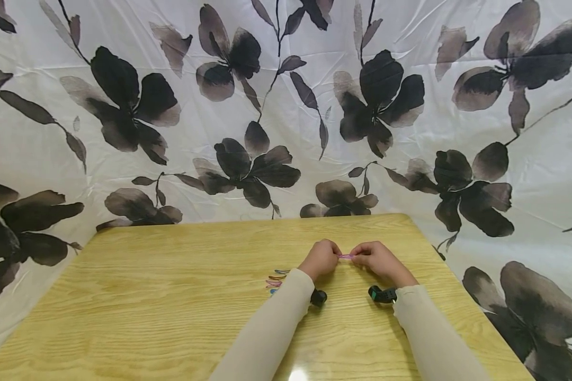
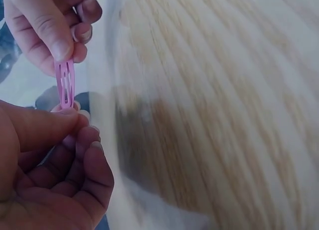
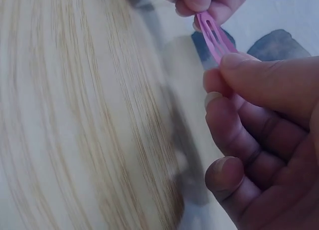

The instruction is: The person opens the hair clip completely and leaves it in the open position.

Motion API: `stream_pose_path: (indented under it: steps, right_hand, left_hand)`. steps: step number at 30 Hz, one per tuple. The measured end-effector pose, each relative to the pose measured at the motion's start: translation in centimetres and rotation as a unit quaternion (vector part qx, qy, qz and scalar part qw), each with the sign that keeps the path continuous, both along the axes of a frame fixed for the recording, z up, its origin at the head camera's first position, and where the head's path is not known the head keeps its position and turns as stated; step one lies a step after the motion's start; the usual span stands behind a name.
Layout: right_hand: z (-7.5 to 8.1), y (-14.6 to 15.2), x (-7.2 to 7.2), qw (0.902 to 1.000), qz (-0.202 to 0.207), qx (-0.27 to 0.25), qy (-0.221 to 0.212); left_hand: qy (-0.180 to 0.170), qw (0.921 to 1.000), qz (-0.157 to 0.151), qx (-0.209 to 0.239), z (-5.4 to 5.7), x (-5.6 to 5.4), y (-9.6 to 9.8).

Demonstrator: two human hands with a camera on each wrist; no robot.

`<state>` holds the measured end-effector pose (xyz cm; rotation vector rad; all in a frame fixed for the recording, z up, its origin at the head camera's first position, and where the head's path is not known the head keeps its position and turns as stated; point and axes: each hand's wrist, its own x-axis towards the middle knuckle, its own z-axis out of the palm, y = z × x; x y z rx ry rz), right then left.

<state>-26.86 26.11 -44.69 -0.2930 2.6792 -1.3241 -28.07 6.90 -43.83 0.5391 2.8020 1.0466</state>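
Note:
A pink snap hair clip (image 2: 65, 84) is stretched between both hands above the table. My left hand (image 1: 322, 257) pinches one end of it between thumb and index finger. At the other end, the thumb and index finger of my right hand (image 1: 377, 258) grip it. In the right wrist view the slotted frame of the clip (image 3: 215, 38) shows between the two thumbs. Several more hair clips (image 1: 274, 284), in pink, blue and dark tones, lie on the table left of my left forearm, which partly hides them.
The wood-grain table (image 1: 148, 296) stretches widely to the left. Behind it hangs a white cloth (image 1: 286, 63) with dark flowers. A black wrist camera (image 1: 319, 297) sits under the left wrist, and another wrist camera (image 1: 381, 294) under the right.

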Motion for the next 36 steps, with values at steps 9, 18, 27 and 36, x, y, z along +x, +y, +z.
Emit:
stream_pose_path:
  steps: [9, 18, 27, 36]
  right_hand:
    - [-0.1, -0.9, 0.2, 0.9989, -0.026, -0.038, -0.002]
    - [0.1, -2.4, 0.7, 0.9984, -0.032, -0.043, 0.015]
    - [0.0, -4.1, 1.2, 0.9979, -0.005, -0.058, 0.027]
    - [-0.1, -5.8, 1.9, 0.9965, 0.021, -0.069, 0.043]
  left_hand:
    - [0.001, 0.9999, -0.006, 0.016, 0.2, 0.1, -1.0]
    - [-0.018, 0.9989, 0.002, 0.043, 0.7, 0.7, -2.5]
    - [-0.021, 0.998, -0.003, 0.059, 0.9, 1.4, -4.6]
    - [-0.036, 0.9976, -0.011, 0.059, 0.9, 2.3, -6.6]
